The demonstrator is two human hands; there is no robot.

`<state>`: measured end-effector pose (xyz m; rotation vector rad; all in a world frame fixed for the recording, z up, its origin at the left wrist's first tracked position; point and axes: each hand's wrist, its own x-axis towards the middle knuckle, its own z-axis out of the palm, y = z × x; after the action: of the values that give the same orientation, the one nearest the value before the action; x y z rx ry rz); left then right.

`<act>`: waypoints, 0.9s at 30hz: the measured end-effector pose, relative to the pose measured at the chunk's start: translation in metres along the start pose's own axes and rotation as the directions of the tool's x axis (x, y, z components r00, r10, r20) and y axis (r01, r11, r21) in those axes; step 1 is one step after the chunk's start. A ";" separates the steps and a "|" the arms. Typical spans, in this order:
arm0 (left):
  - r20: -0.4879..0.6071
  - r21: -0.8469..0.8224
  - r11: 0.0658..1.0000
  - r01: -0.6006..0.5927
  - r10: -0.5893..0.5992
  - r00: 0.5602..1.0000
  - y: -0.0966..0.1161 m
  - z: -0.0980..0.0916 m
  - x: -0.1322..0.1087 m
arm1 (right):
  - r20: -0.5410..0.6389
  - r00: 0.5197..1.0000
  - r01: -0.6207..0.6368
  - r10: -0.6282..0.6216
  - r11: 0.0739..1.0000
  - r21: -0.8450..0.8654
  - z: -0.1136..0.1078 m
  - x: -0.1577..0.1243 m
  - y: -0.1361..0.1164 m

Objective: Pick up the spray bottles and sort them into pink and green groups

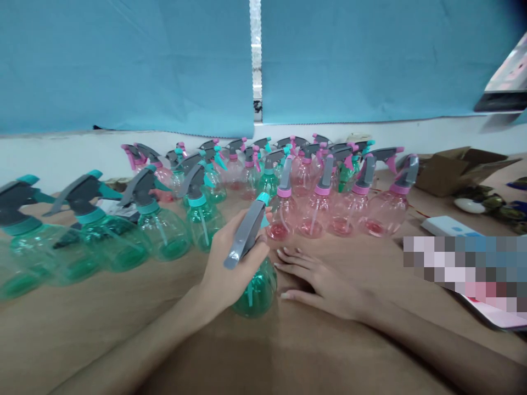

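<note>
In front of me stands a green, see-through spray bottle [257, 293] with a grey trigger head and teal nozzle. My left hand [219, 277] is wrapped around its neck, just under the head, and hides part of the collar. Palm down on the table, my right hand [323, 282] has its fingers spread, with the tips close to the bottle's right side. Nearest beyond the hands are a pink spray bottle [281, 219] and a green spray bottle [203, 222], each with a little coloured bottom showing.
Several green spray bottles [164, 241] line the left; several pink ones [348, 214] stand right of centre. More crowd behind, against the wall. At the right are an open cardboard box [447, 170], a white box [448, 226] and a flat, partly pixelated object [494, 315]. Blue cloth [123, 66] hangs behind.
</note>
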<state>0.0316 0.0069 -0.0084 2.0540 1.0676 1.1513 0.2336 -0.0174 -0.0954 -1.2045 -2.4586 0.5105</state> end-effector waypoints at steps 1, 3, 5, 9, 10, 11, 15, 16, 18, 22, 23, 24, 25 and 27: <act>0.004 -0.002 1.000 0.003 -0.003 1.000 0.000 0.000 0.000 | 0.003 1.000 0.000 0.000 1.000 -0.005 0.000 0.000 0.000; 0.002 -0.006 1.000 -0.003 0.003 1.000 -0.001 0.000 -0.001 | 0.002 1.000 0.007 -0.007 1.000 -0.008 0.000 0.000 0.000; 0.000 -0.006 1.000 -0.007 0.007 1.000 0.000 -0.001 -0.002 | -0.004 1.000 0.012 -0.012 1.000 -0.003 0.000 0.000 0.001; -0.009 -0.017 1.000 0.011 -0.011 1.000 0.000 0.000 -0.002 | -0.002 1.000 0.014 -0.014 1.000 0.009 0.000 0.000 0.002; -0.011 -0.022 1.000 0.013 -0.013 1.000 0.000 0.000 -0.002 | -0.004 1.000 0.015 -0.015 1.000 0.013 0.000 0.000 0.002; -0.012 -0.026 1.000 0.011 -0.012 1.000 0.000 0.000 -0.002 | -0.006 1.000 0.016 -0.015 1.000 0.016 0.000 0.000 0.002; -0.028 -0.024 1.000 -0.007 0.006 1.000 -0.001 0.001 -0.002 | -0.003 1.000 0.011 -0.011 1.000 0.012 -0.001 0.000 0.001; -0.029 -0.023 1.000 -0.005 0.004 1.000 -0.001 0.001 -0.002 | -0.001 1.000 0.012 -0.012 1.000 0.009 -0.001 0.000 0.001; -0.030 -0.025 1.000 0.004 -0.004 1.000 -0.002 0.001 -0.002 | -0.003 1.000 0.014 -0.014 1.000 0.005 -0.001 0.000 0.000; -0.019 -0.024 0.999 0.024 -0.025 1.000 -0.002 0.001 -0.003 | -0.008 1.000 0.013 -0.013 1.000 -0.007 -0.002 0.000 -0.001; -0.019 -0.026 0.999 0.029 -0.029 0.999 -0.001 0.001 -0.002 | -0.007 1.000 0.012 -0.012 1.000 -0.011 -0.002 0.000 -0.001; -0.020 -0.030 0.999 0.030 -0.031 0.999 -0.001 0.001 -0.002 | -0.004 1.000 0.011 -0.011 1.000 -0.013 -0.002 0.001 0.000; -0.022 -0.033 0.999 0.029 -0.030 0.999 -0.001 0.001 -0.002 | -0.001 1.000 0.011 -0.011 1.000 -0.014 -0.002 0.001 0.000; -0.026 -0.031 0.999 0.027 -0.027 0.999 -0.001 0.001 -0.001 | 0.000 1.000 0.012 -0.012 1.000 -0.008 -0.002 0.001 0.001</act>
<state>0.0322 0.0064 -0.0102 2.0000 1.0800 1.1772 0.2347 -0.0158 -0.0946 -1.1917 -2.4685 0.4973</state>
